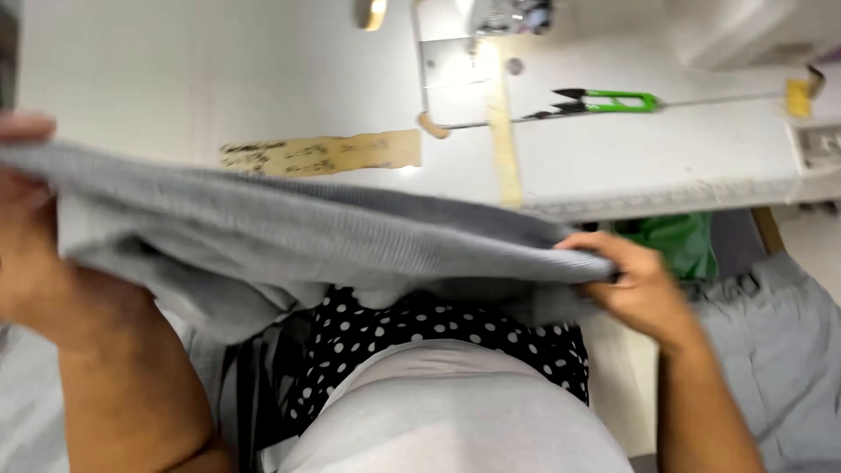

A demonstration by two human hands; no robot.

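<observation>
Grey ribbed knit fabric, soft, light and limp, which I hold stretched above my lap before the white worktop, left hand and right hand clamped on opposite edges.

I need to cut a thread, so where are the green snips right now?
The green snips lie on the white table at the upper right of the head view, beyond the right hand, just right of the sewing machine's needle plate.

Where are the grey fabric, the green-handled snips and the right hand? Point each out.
grey fabric [333, 223]: head view, middle of the stretched ribbed fold.
green-handled snips [618, 102]: head view, on the green handle.
right hand [635, 285]: head view, back of the hand gripping the fabric's edge.
</observation>
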